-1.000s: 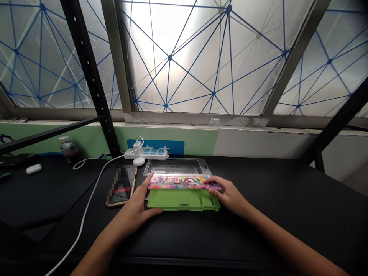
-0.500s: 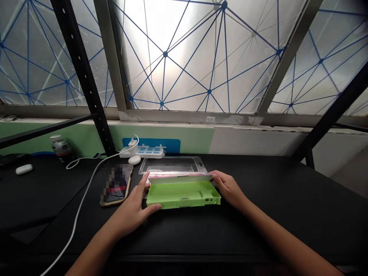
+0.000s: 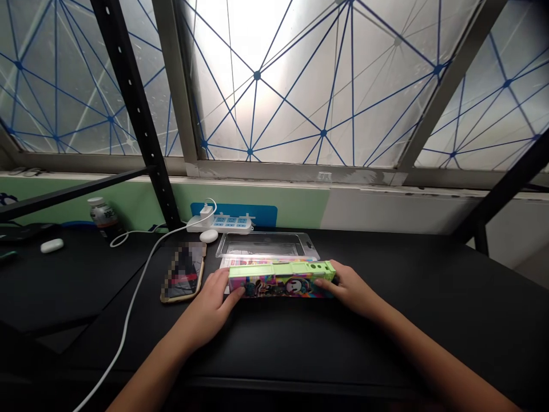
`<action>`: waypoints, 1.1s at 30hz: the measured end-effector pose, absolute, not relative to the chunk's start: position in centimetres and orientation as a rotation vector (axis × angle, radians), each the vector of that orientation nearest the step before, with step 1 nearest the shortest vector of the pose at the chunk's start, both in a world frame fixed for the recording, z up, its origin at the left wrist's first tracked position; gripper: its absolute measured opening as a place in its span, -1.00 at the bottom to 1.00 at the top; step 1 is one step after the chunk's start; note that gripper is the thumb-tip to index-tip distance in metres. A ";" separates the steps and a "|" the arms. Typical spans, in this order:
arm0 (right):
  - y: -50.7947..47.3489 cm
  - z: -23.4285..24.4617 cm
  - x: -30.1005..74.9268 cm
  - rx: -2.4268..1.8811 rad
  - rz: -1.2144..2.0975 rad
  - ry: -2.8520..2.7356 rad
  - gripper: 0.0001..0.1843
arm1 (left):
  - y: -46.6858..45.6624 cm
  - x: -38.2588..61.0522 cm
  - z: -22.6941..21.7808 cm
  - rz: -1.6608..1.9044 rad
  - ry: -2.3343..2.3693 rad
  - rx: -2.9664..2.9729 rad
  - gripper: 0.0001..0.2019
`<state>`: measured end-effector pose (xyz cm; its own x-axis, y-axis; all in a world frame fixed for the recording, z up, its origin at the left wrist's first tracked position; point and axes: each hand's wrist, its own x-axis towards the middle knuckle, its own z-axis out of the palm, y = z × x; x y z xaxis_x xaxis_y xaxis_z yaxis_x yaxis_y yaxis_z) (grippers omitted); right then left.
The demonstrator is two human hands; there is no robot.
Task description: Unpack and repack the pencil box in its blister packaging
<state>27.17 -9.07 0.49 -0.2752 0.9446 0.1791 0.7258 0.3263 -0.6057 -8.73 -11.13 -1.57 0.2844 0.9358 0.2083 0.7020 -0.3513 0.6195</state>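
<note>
A light green pencil case (image 3: pixel 281 280), printed with colourful cartoon pictures on the face toward me, stands on its edge above the desk. My left hand (image 3: pixel 214 297) grips its left end, thumb across the printed face and fingers behind. At the right end my right hand (image 3: pixel 349 286) holds it the same way, thumb in front. No gap shows along the upper edge, though the far face is hidden. Just behind the case lie a clear plastic tray (image 3: pixel 266 245) and a partly covered printed sheet (image 3: pixel 223 264).
A phone (image 3: pixel 184 272) lies left of my left hand. A white cable (image 3: pixel 128 312) runs from the power strip (image 3: pixel 231 223) toward the front edge. A white earbud case (image 3: pixel 209 236), a bottle (image 3: pixel 104 217) and another small white object (image 3: pixel 52 246) are farther back. Black shelf posts (image 3: pixel 136 114) flank the desk.
The pencil case was open with its green inside facing me; now it is tipped up and its printed outer face shows. My right thumb has come round to the front. The view has shifted slightly.
</note>
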 end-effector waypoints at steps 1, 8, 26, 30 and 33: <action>-9.0 0.4 27.1 -1.472 0.602 -2.066 -0.50 | -11.1 -8.7 -1.5 0.776 1.465 2.152 -0.47; -9.2 0.8 25.8 -1.713 0.581 -2.052 -0.40 | -10.8 -8.4 -0.7 0.807 1.414 2.155 -0.56; -10.1 2.7 17.9 -1.426 -0.327 -2.516 -0.75 | -11.7 -8.6 -1.0 0.774 1.401 2.102 -0.06; -8.3 2.4 15.9 -1.428 -0.378 -2.521 -0.73 | -11.4 -8.7 -0.9 0.796 1.404 2.052 -0.04; -7.2 1.9 15.3 -1.422 -0.442 -2.519 -0.74 | -11.4 -8.6 -0.7 0.805 1.469 1.997 -0.01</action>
<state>15.34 -7.23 1.92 -0.5100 0.7949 0.3287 0.8593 0.4880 0.1530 -8.58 -11.37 -0.73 0.2317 0.9607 0.1527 0.6453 -0.2693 0.7149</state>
